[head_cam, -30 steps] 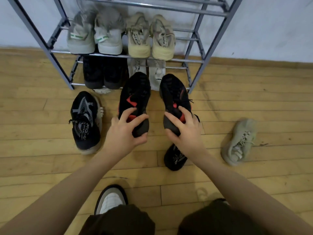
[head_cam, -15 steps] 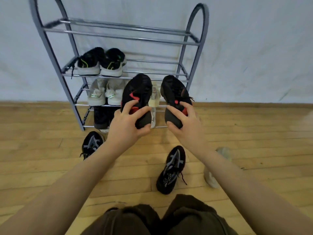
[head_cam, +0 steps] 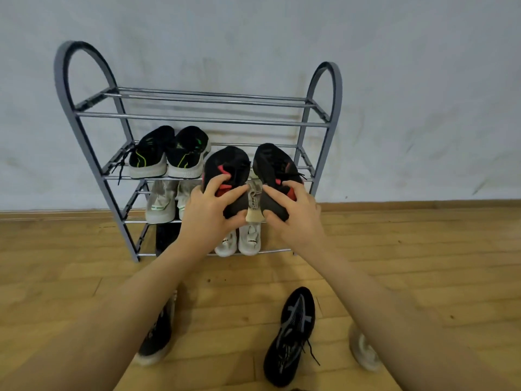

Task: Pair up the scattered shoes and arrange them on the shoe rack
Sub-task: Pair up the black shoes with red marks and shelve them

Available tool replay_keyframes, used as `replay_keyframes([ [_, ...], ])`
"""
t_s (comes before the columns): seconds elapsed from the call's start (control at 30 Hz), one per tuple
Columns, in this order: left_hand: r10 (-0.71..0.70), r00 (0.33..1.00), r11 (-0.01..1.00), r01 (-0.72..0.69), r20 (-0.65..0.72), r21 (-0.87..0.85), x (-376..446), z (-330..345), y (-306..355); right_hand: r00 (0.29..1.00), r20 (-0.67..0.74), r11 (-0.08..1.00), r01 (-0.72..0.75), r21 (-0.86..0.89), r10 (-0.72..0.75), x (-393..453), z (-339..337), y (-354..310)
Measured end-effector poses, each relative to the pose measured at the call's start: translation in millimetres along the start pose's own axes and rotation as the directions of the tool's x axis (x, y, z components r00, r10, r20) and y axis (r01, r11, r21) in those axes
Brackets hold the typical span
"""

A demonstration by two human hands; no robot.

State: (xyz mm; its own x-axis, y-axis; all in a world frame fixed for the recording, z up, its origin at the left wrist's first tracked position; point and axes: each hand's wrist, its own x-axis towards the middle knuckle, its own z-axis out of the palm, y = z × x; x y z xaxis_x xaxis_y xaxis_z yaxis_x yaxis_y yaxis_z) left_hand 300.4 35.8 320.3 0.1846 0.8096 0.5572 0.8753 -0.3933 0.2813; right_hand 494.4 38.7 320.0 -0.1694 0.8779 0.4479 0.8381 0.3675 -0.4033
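— Status of both hands?
— Raised from floor level to the second tier of the shoe rack. Left hand and right hand, each gripping one black-and-red shoe, now level with the black-and-green pair.

— Position of shoes?
— Toes over the tier's right half; other black-and-red shoe alongside.

— Floor?
— Black patterned shoe uncovered, now clear of the right hand.

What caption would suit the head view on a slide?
Left hand and right hand lift two black-red shoes toward the rack.
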Motion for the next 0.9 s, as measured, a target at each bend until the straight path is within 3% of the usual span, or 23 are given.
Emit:
replay_keyframes([
  [0.23,-0.009,1.000,1.000,0.009,0.003,-0.008,57.9,28.2,-44.1,0.999,0.033,1.000,0.001,-0.013,0.000,63.3,38.3,22.7],
  [0.5,0.009,0.993,0.996,-0.019,0.122,0.084,111.3,68.3,-85.0,0.995,0.099,1.000,0.011,-0.026,-0.008,137.9,79.2,41.2],
  [0.6,0.037,0.984,0.985,-0.066,0.176,0.161,112.1,81.3,-87.7,0.991,0.132,0.998,-0.002,-0.058,0.010,141.4,93.4,43.8],
  [0.77,-0.071,0.982,0.991,0.050,0.176,0.125,90.0,82.6,-95.4,0.995,0.092,0.996,-0.041,-0.080,0.048,127.7,100.5,39.9],
  [0.9,-0.062,0.984,0.994,0.047,0.166,0.097,87.9,76.3,-90.0,0.985,0.138,0.994,-0.105,-0.023,0.107,122.3,95.8,32.8],
])
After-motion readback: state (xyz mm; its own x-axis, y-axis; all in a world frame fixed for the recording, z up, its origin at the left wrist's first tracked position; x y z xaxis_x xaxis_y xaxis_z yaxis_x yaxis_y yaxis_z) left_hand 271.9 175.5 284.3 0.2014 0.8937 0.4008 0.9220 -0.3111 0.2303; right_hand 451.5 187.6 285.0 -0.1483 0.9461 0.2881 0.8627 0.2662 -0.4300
